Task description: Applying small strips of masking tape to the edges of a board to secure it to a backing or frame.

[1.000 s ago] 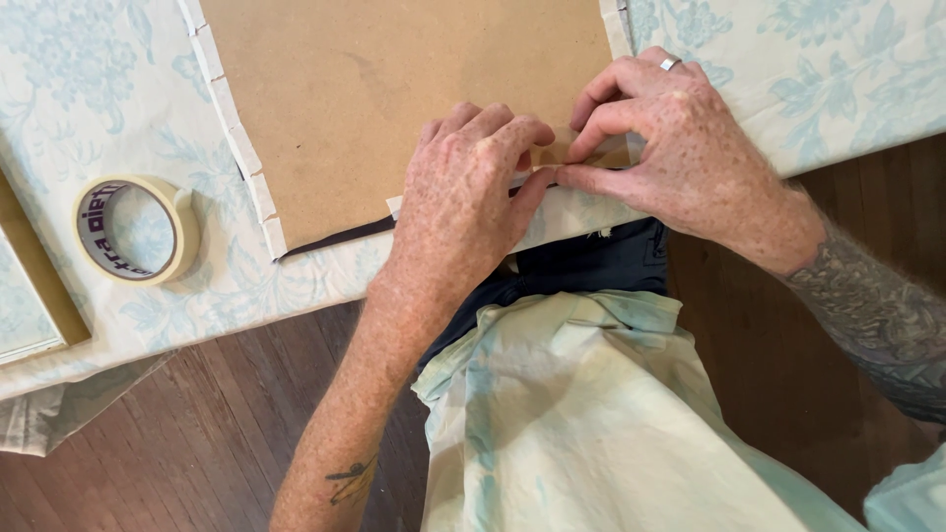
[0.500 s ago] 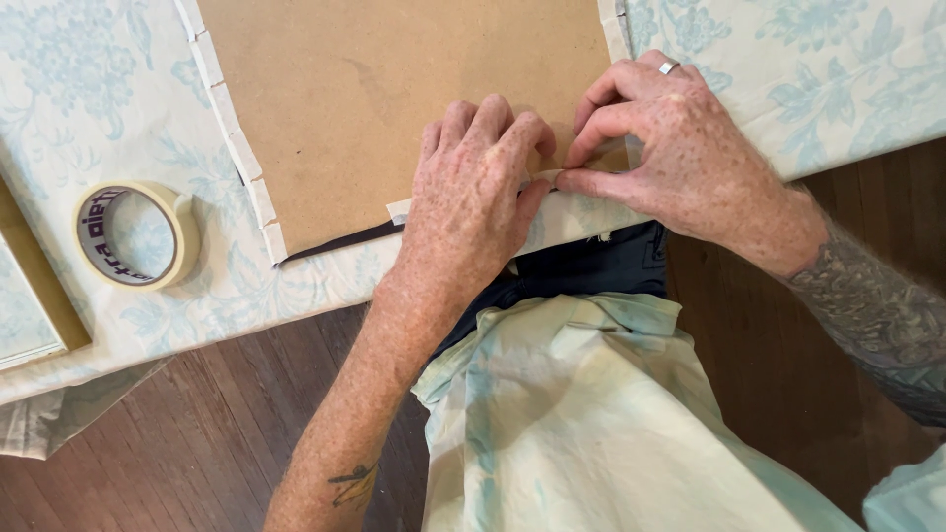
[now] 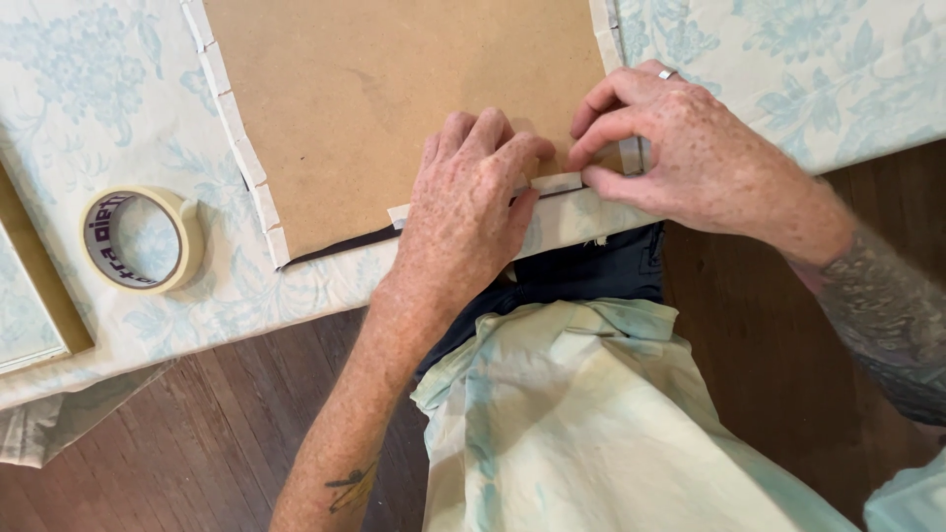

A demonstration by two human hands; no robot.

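A brown backing board (image 3: 394, 99) lies flat on a table covered with a pale blue floral cloth (image 3: 99, 118). Cream masking tape pieces run down its left edge. A cream tape strip (image 3: 557, 183) lies along the board's near edge. My left hand (image 3: 471, 212) presses flat on that strip, fingers together. My right hand (image 3: 680, 148), a ring on one finger, pinches the strip's right end between thumb and forefinger near the board's near right corner.
A roll of masking tape (image 3: 143, 239) rests on the cloth to the left. A wooden frame edge (image 3: 39, 286) shows at the far left. Below the table's near edge are a dark wood floor (image 3: 197, 443) and my pale floral clothing (image 3: 591, 424).
Both hands have slid slightly along the near edge, smoothing the tape strip down; more of the strip shows between them. The roll has not moved.
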